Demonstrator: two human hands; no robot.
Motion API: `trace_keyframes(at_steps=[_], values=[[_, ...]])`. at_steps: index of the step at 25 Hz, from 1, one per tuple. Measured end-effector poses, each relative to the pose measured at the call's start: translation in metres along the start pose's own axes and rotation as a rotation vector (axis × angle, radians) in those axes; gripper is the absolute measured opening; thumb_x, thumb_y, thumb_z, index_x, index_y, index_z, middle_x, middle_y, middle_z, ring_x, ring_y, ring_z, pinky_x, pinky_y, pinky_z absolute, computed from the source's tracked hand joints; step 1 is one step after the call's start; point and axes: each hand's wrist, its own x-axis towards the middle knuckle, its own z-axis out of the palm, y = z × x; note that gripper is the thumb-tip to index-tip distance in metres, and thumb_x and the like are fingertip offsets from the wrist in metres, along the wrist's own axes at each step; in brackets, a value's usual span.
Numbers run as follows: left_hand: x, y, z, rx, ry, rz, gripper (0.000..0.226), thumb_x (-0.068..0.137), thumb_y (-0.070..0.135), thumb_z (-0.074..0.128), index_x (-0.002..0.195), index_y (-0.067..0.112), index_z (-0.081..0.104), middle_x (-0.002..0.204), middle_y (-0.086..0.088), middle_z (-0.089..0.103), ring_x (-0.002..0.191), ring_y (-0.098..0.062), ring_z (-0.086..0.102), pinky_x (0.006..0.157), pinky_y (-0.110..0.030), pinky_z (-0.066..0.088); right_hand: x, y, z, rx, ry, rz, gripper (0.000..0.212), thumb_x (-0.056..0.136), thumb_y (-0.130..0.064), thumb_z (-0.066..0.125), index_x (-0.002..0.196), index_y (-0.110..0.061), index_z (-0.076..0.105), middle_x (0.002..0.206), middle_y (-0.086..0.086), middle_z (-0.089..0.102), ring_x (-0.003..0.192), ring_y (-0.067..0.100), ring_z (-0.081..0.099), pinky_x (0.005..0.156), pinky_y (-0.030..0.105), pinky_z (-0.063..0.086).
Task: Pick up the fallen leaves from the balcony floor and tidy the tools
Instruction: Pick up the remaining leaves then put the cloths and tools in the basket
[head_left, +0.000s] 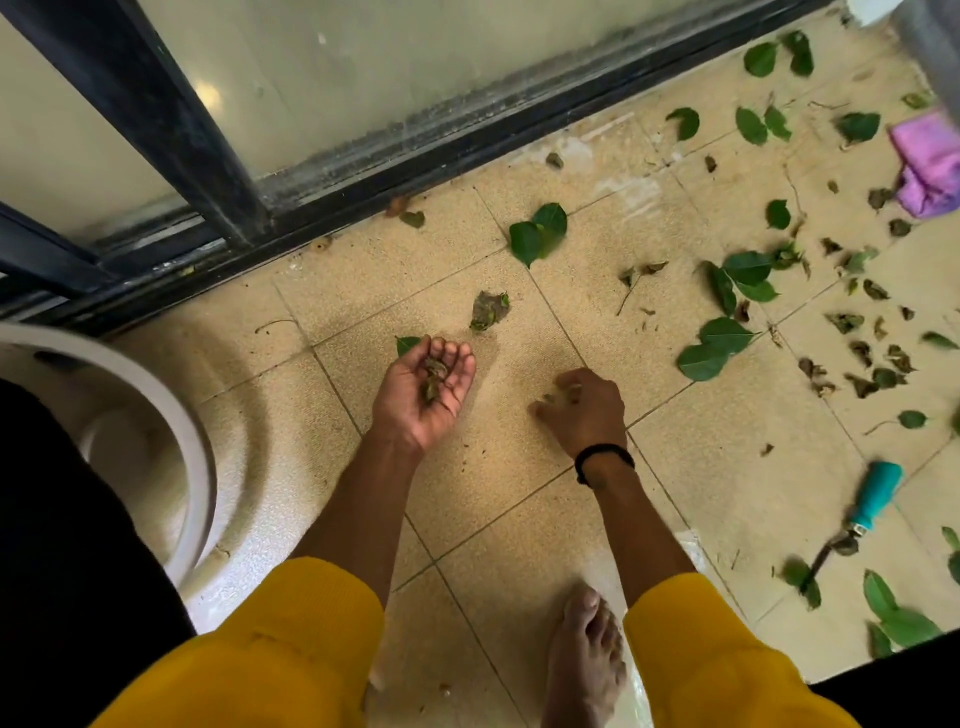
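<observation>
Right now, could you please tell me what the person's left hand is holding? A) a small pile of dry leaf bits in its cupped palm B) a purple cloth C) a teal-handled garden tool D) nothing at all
A: the left hand is turned palm up and cupped around dry leaf bits, while the teal-handled tool and the purple cloth lie on the floor.

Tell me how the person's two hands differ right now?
The left hand is turned palm up, cupping dried leaf bits; the right hand is palm down, fingers curled low near the floor tiles. Only the right wrist wears a black band. Both arms have yellow sleeves.
</observation>
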Motion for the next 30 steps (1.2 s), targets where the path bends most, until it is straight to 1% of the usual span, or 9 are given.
trace_keyframes(at_steps=[5,9,12,15,18,20,22,24,30], values=[[0.000,0.019,0.003,-0.059,0.093,0.166,0.035,0.102,0.019,0.051,0.071,0.010,0.064,0.071,-0.007,0.066,0.075,-0.020,0.069,0.071,-0.031,0.062,0.002,-0.003,0.035,-0.140,0.101,-0.241,0.010,0.084,-0.004,0.068,0.086,-0.013,0.074,0.088,0.006,0.070,0.081,0.020,0.066,0.078,0.035,0.058],[-0.003,0.035,-0.002,-0.142,0.161,0.288,0.036,0.100,0.018,0.048,0.066,0.012,0.061,0.065,-0.005,0.063,0.065,-0.018,0.067,0.064,-0.027,0.060,0.010,-0.039,0.024,0.212,0.086,-0.134,0.011,0.082,-0.005,0.070,0.086,-0.014,0.073,0.081,0.000,0.072,0.076,0.012,0.067,0.077,0.028,0.058],[-0.004,0.039,-0.004,-0.126,0.202,0.323,0.037,0.101,0.020,0.048,0.066,0.013,0.061,0.065,-0.005,0.063,0.066,-0.018,0.068,0.064,-0.027,0.060,0.032,-0.077,0.019,0.399,0.052,-0.156,0.018,0.080,-0.007,0.075,0.093,-0.018,0.070,0.077,-0.002,0.072,0.078,0.013,0.071,0.082,0.037,0.061],[-0.008,0.041,-0.010,-0.089,0.239,0.340,0.038,0.102,0.024,0.049,0.068,0.013,0.062,0.068,-0.005,0.065,0.071,-0.019,0.069,0.067,-0.028,0.061,0.048,-0.103,0.021,0.235,0.015,-0.243,0.017,0.084,-0.014,0.075,0.097,-0.022,0.068,0.078,-0.009,0.070,0.085,0.014,0.069,0.089,0.038,0.056],[-0.010,0.041,-0.016,-0.077,0.258,0.341,0.038,0.103,0.026,0.049,0.069,0.013,0.062,0.067,-0.004,0.065,0.071,-0.019,0.070,0.067,-0.028,0.061,0.060,-0.109,0.022,0.114,0.145,-0.258,0.006,0.091,-0.019,0.067,0.096,-0.017,0.069,0.095,0.001,0.066,0.090,0.020,0.066,0.081,0.035,0.056],[-0.010,0.040,-0.017,-0.072,0.258,0.352,0.039,0.103,0.026,0.048,0.069,0.013,0.061,0.066,-0.004,0.065,0.069,-0.018,0.069,0.067,-0.028,0.061,0.067,-0.109,0.023,0.014,0.116,-0.175,0.031,0.093,-0.040,0.064,0.113,-0.016,0.065,0.117,0.009,0.055,0.094,0.027,0.063,0.079,0.034,0.052],[-0.009,0.039,-0.016,-0.050,0.258,0.350,0.039,0.103,0.026,0.048,0.069,0.013,0.061,0.065,-0.004,0.065,0.068,-0.018,0.069,0.067,-0.028,0.061,0.071,-0.108,0.025,-0.140,-0.056,-0.091,0.065,0.079,-0.060,0.071,0.130,-0.022,0.055,0.127,0.009,0.041,0.100,0.028,0.056,0.087,0.038,0.052],[-0.010,0.038,-0.015,-0.034,0.254,0.341,0.039,0.104,0.027,0.048,0.070,0.013,0.061,0.065,-0.005,0.065,0.067,-0.018,0.069,0.068,-0.028,0.061,0.070,-0.107,0.033,-0.313,-0.119,-0.170,0.077,0.068,-0.057,0.083,0.132,-0.027,0.052,0.128,0.009,0.035,0.104,0.029,0.051,0.093,0.041,0.052],[-0.012,0.035,-0.018,-0.008,0.277,0.326,0.039,0.104,0.029,0.048,0.071,0.013,0.061,0.068,-0.005,0.065,0.069,-0.018,0.069,0.071,-0.029,0.061,0.069,-0.104,0.058,-0.209,-0.040,-0.469,0.016,0.086,-0.008,0.073,0.100,-0.016,0.070,0.109,0.006,0.050,0.085,0.021,0.062,0.085,0.023,0.051]])
